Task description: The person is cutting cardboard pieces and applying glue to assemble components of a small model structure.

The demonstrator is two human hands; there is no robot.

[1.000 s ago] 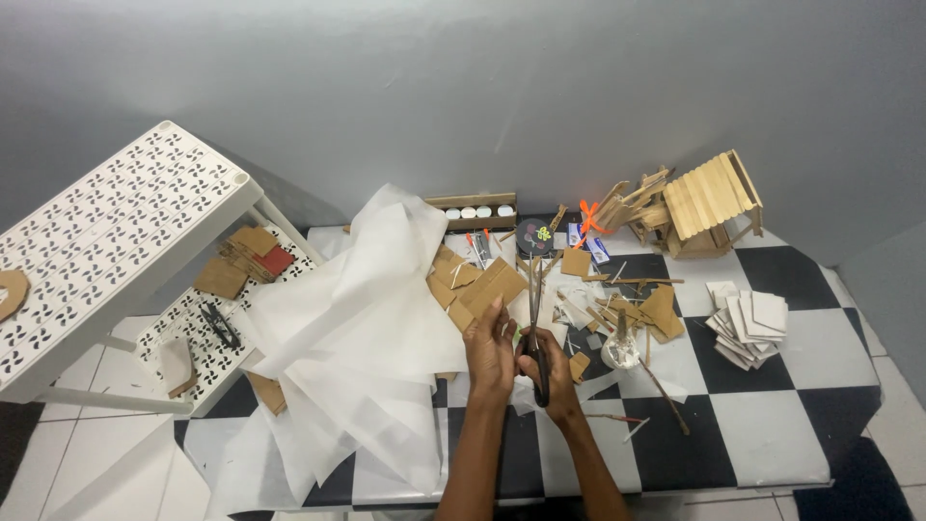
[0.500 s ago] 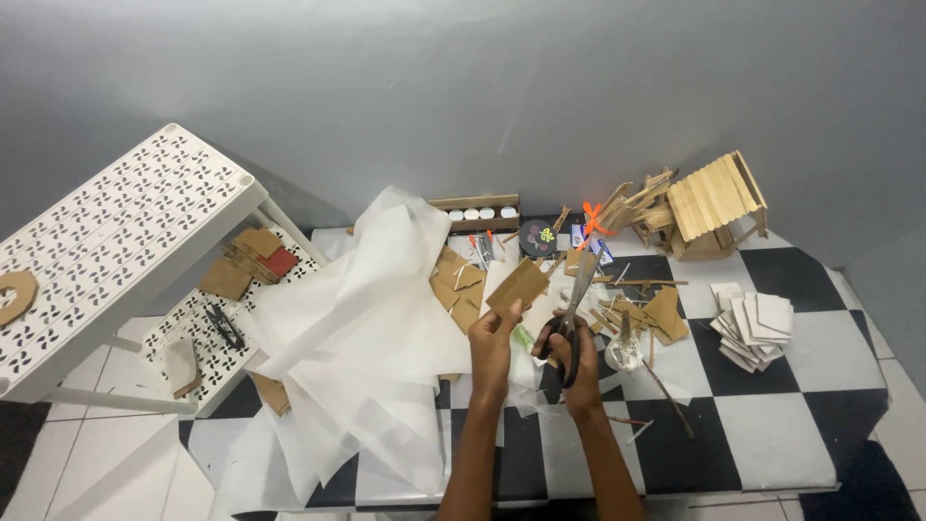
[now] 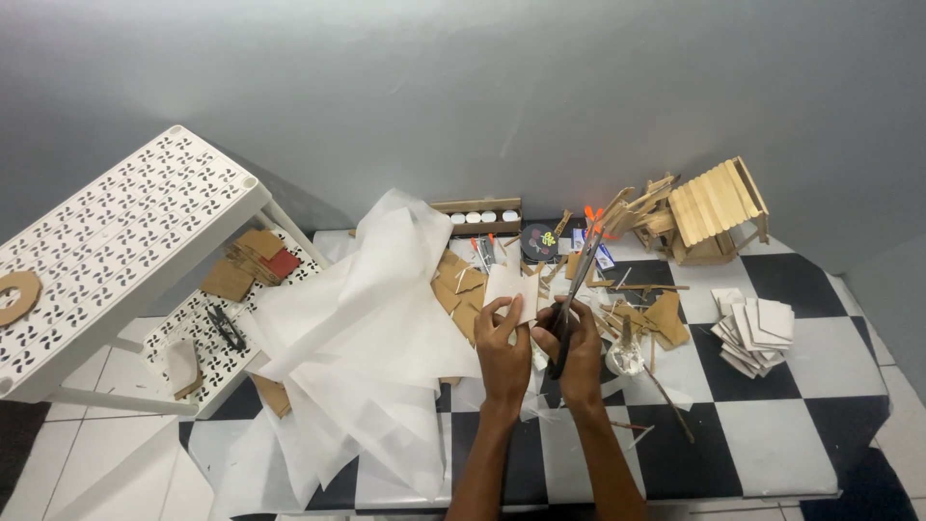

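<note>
At the far left stands a white perforated shelf rack (image 3: 116,241), with a cardboard ring (image 3: 17,297) on its top level and brown cardboard pieces (image 3: 253,260) plus a red one on the lower level. Just right of it, large crumpled sheets of white paper (image 3: 367,338) spread over the black-and-white checkered floor (image 3: 772,434). At the middle, the left hand (image 3: 503,349) pinches the lower edge of a small pale card piece (image 3: 511,289), fingers closed on it, holding it upright above the floor. Right beside it, almost touching, the right hand (image 3: 579,352) is clamped around the handles of a pair of scissors (image 3: 577,289), whose long blades point up and away, next to the card's right edge. Whether the blades bite the card cannot be told. Beyond the hands lie scattered cardboard scraps and sticks (image 3: 646,314). Farther right, a small house of wooden sticks (image 3: 714,207) stands by the grey wall, and a stack of white square pieces (image 3: 757,328) rests on the floor
</note>
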